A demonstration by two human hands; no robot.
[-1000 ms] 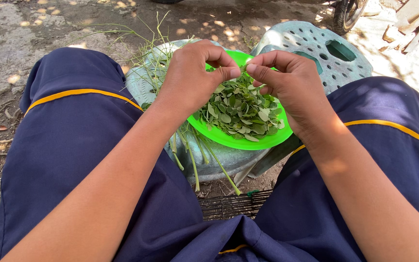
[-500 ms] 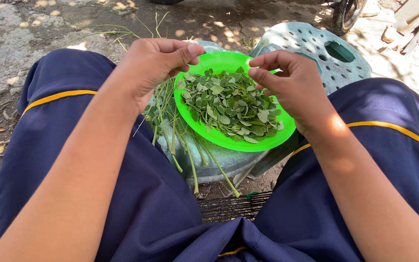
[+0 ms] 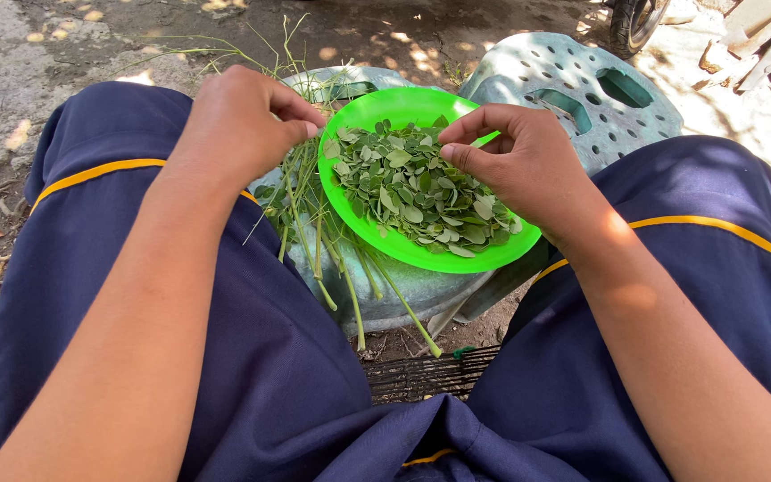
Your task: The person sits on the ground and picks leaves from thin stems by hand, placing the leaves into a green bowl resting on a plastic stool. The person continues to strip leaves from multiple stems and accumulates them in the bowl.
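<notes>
Left hand (image 3: 243, 125): closed around a bunch of thin green stems (image 3: 314, 223), just left of the plate.
Right hand (image 3: 515, 165): fingertips pinched over the leaves; what they hold is unclear.
Green plate (image 3: 421, 254): heaped with small leaves (image 3: 412, 192), resting on a pale plastic stool (image 3: 403, 295).
Hidden: stool mostly covered.

Left hand (image 3: 241, 125) has moved off the bowl (image 3: 377, 107) onto the stems (image 3: 314, 210)

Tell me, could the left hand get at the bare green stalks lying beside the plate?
Probably yes: the left hand sits right over the green stalks, nothing between them, beside the green plate.
</notes>
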